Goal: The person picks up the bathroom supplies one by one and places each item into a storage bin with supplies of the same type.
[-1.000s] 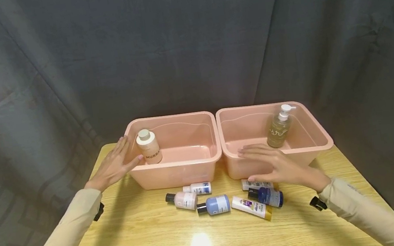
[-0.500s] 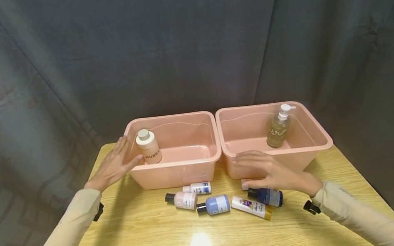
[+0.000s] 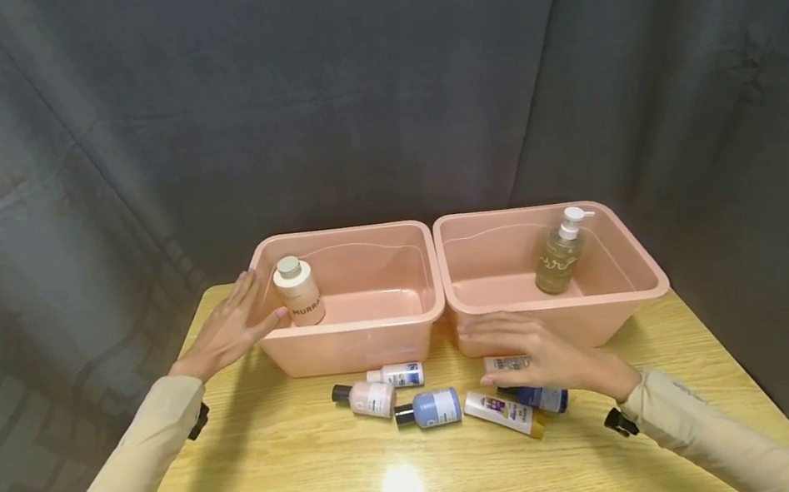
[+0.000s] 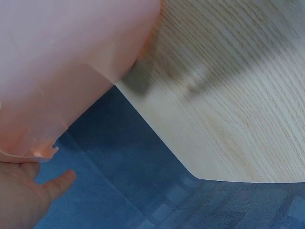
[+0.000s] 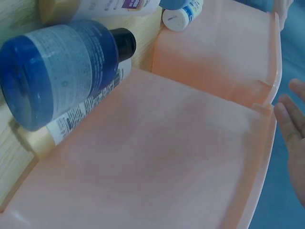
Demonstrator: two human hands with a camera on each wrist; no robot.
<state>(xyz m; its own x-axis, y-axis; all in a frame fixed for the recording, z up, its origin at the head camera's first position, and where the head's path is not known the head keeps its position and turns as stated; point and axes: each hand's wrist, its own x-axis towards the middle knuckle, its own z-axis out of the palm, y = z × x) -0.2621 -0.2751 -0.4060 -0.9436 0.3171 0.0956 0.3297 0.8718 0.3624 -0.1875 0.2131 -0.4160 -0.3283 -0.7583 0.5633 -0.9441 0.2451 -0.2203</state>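
Observation:
My left hand [image 3: 224, 329], fingers extended, rests at the left rim of the left pink bin [image 3: 353, 327]. The left wrist view shows part of that hand [image 4: 24, 200] at the bin's edge. Over the near side of the right pink bin [image 3: 584, 302], my right hand [image 3: 541, 351] hovers with straight fingers and nothing held. Below it lie a dark blue bottle [image 3: 554, 400] with a black cap, partly covered by the hand, and a white tube [image 3: 503, 363] against the bin. Beside them is a white tube with a gold cap [image 3: 497, 411].
A white bottle [image 3: 302, 297] stands in the left bin, a clear pump bottle [image 3: 556, 264] in the right one. Lying on the wooden table [image 3: 284, 480] are a light blue bottle [image 3: 436, 408], a pale pink bottle [image 3: 373, 399] and a small white bottle [image 3: 403, 375]. Grey curtain hangs behind.
My right hand has shifted left and down, from over the right bin's near rim to over the dark blue bottle and white tube. The left hand stays put.

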